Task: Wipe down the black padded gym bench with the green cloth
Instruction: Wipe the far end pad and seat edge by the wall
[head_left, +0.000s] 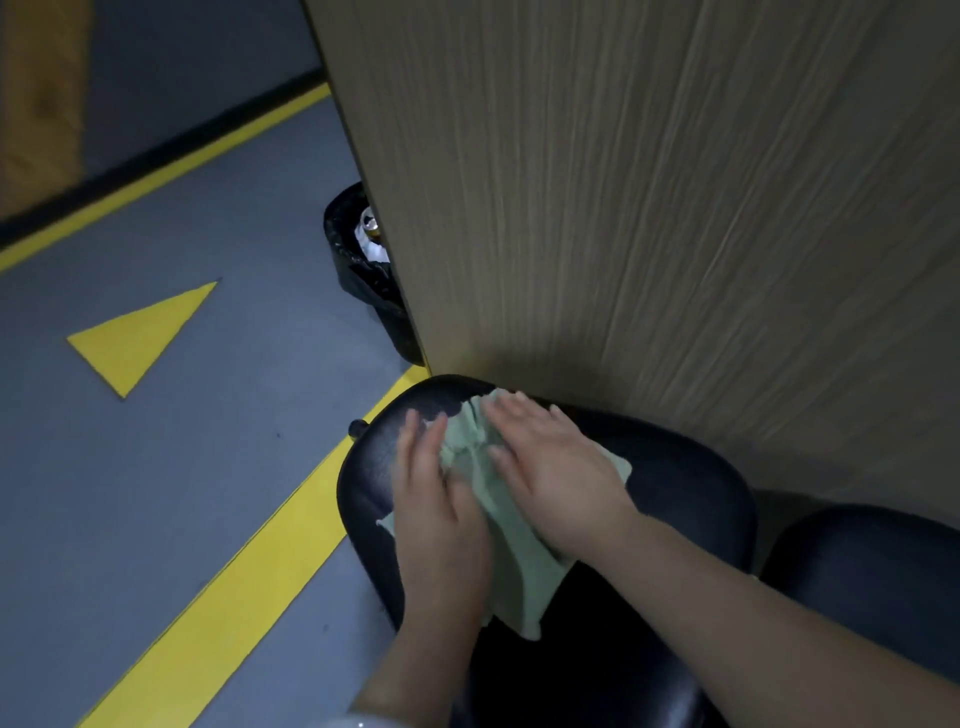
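Note:
The black padded gym bench (691, 483) fills the lower middle of the view, its rounded end pointing up-left. A pale green cloth (511, 551) lies spread on the pad. My left hand (441, 514) lies flat on the cloth's left part, fingers straight and reaching onto the bare pad. My right hand (550, 467) presses flat on the cloth's upper right part, fingers straight toward the pad's far end. Both hands cover much of the cloth.
A wood-grain panel (649, 208) stands right behind the bench. A black bin with a bag liner (369, 280) sits at the panel's left edge. A second black pad (872, 571) is at the right. Grey floor with yellow lines (244, 566) lies on the left.

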